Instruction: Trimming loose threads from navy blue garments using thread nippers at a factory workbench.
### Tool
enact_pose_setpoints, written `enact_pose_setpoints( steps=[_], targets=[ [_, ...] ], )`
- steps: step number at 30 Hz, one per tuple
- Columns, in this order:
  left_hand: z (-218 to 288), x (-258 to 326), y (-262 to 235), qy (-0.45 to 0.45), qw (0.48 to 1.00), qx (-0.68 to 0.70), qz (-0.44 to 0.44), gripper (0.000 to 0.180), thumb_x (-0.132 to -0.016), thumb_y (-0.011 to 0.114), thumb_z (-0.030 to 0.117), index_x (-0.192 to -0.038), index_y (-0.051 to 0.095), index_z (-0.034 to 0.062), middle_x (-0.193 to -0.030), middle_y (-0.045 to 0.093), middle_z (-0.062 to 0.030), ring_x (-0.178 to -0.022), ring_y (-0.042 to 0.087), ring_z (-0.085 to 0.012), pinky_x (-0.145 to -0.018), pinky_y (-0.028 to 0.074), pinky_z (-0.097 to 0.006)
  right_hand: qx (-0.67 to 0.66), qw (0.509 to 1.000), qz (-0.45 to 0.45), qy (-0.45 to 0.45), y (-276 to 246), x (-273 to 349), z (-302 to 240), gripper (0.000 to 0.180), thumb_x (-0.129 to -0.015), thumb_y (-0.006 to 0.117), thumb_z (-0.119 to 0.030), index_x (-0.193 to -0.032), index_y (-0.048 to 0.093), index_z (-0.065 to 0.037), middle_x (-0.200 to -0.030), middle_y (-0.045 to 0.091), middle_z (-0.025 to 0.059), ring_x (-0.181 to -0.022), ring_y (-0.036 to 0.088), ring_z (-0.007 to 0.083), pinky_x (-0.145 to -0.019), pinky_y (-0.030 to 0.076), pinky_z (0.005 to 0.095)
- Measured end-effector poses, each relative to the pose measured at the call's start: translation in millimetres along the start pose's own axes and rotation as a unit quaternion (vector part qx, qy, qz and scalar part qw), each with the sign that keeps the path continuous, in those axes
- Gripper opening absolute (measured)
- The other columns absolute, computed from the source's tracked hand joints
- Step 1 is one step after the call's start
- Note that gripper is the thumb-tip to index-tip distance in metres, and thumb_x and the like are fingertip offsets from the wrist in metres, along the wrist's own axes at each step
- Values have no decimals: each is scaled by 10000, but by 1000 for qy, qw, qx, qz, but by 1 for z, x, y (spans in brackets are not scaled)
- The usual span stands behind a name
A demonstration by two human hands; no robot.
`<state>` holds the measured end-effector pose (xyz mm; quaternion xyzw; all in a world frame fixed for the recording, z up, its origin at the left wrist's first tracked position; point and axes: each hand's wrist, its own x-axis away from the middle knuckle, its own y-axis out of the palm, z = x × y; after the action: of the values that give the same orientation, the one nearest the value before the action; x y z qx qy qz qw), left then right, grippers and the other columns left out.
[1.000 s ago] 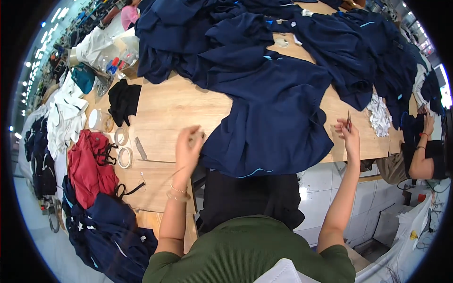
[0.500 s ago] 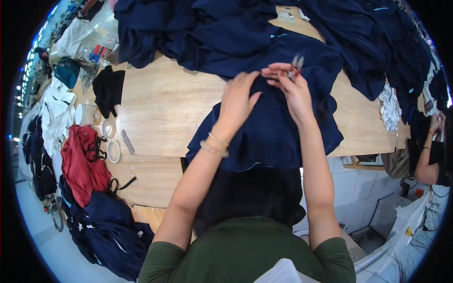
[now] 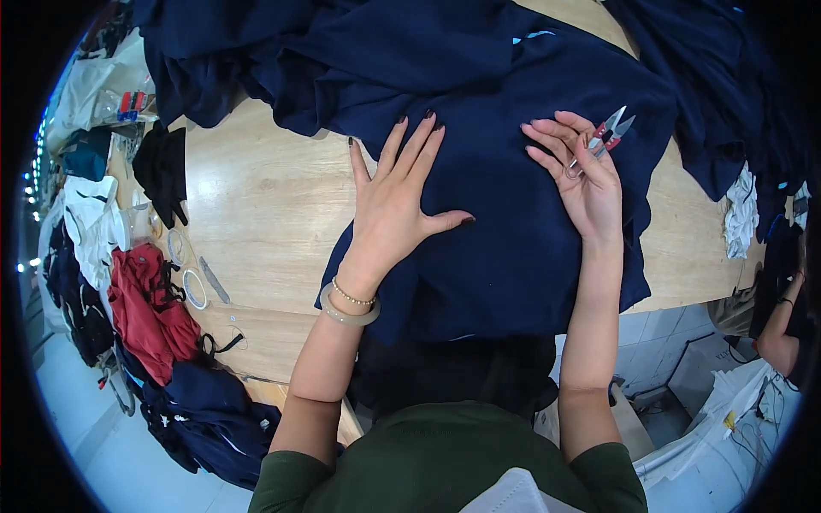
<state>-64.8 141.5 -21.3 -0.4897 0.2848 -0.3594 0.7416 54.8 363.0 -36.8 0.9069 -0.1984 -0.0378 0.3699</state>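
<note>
A navy blue garment (image 3: 505, 248) lies spread over the table in front of me, its near edge hanging over the table's front. My left hand (image 3: 393, 192) rests on its left part, palm down with the fingers spread. Above the right part is my right hand (image 3: 590, 179), turned partly palm up. It holds a pair of thread snips (image 3: 605, 141) with red grips, held between thumb and fingers. The blades point up and away from me and stand apart. A light blue strip (image 3: 534, 37) shows on the cloth beyond my hands.
More navy garments (image 3: 342, 51) are heaped along the far side. To the left lie black cloth (image 3: 161, 171), rolls of tape (image 3: 195, 289), a grey blade-like strip (image 3: 215, 280) and a red garment (image 3: 150, 308). Bunched white cloth (image 3: 741, 214) lies at right, near another person's arm (image 3: 776, 333).
My hands have moved apart: the left has flattened onto the cloth with fingers spread, and the right has shifted rightward with the snips. My view has shifted a little.
</note>
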Motion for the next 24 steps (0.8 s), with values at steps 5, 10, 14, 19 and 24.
enact_pose_setpoints(
  steps=[5,10,14,19,24],
  targets=[
    [2,-3,-4,3,1000,15,-4,909,-631,796,442,-1406,424,148,-1483,377,-32,-1400,296,-252,-1089,122,-661,16,1000,-16,5,-2,0,-1,317,-995,418,-146,-1240,471,48,-1167,588,242,-1147,572,363,-947,501,424],
    [-18,18,-30,-56,981,181,37,559,-806,664,86,-1337,513,169,-1414,466,-63,-1360,367,-281,-1100,96,-646,213,974,50,-55,18,24,-22,284,-974,484,-176,-1145,561,37,-1034,643,161,-932,641,219,-805,501,302],
    [-66,75,-80,-142,961,163,174,346,-847,605,11,-1192,596,28,-1234,600,-111,-1198,535,-247,-1020,381,-339,380,909,145,-97,13,87,-76,243,-964,503,-176,-1024,626,26,-895,643,76,-797,593,130,-731,448,250],
    [-77,166,-102,-297,917,229,139,156,-881,597,36,-1012,645,-35,-906,677,-85,-834,605,-127,-806,475,-273,565,768,300,-29,-39,166,-112,223,-965,501,-113,-1095,622,22,-987,643,38,-790,511,73,-700,385,208],
    [-5,208,-80,-290,848,380,-228,203,-835,695,120,-965,647,-28,-783,655,-61,-714,600,-108,-671,494,-255,568,769,291,45,-51,203,-84,230,-955,519,-104,-1135,606,10,-997,629,24,-827,510,88,-759,397,220]
  ],
)
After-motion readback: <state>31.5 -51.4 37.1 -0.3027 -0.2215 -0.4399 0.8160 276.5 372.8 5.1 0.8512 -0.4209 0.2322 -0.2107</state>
